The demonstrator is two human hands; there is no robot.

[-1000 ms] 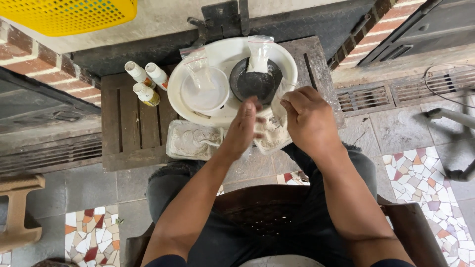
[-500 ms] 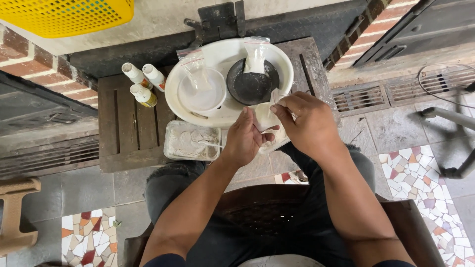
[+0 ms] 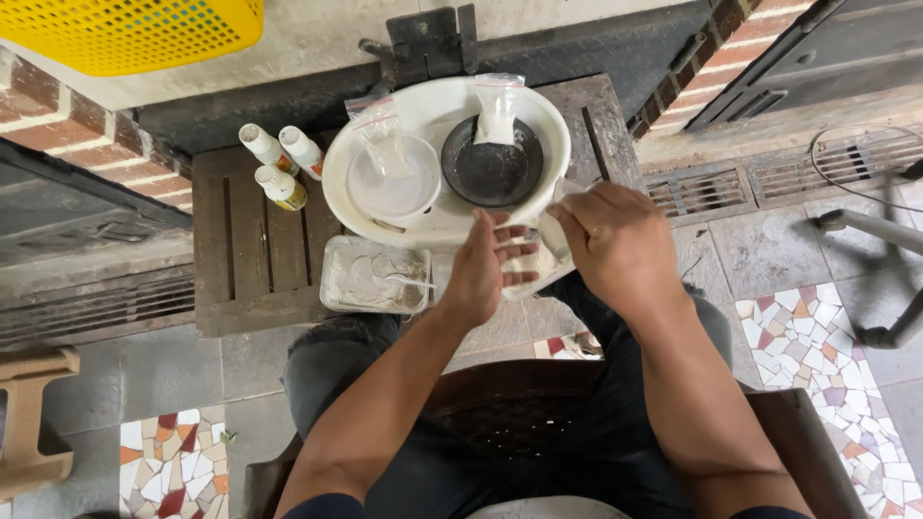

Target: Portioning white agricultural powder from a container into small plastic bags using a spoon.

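My left hand (image 3: 486, 269) and my right hand (image 3: 615, 245) together hold a small clear plastic bag of white powder (image 3: 538, 261) just in front of a large white basin (image 3: 442, 221). The right hand pinches the bag's top edge; the left hand's fingers support its side. In the basin sit a white bowl (image 3: 392, 183) and a black bowl (image 3: 492, 165), each with a small clear bag of powder leaning in it. A clear rectangular tray (image 3: 373, 276) with white powder and a spoon lies left of my left hand.
Three small white bottles (image 3: 279, 163) stand on the dark wooden table (image 3: 250, 259) left of the basin. A yellow perforated basket (image 3: 135, 34) sits at the top left. A brown stool (image 3: 29, 413) stands at the lower left. Metal floor grates (image 3: 769, 183) run to the right.
Both hands have drawn back from the basin toward me, bringing the powder bag with them. The left hand's fingers have spread along the bag.
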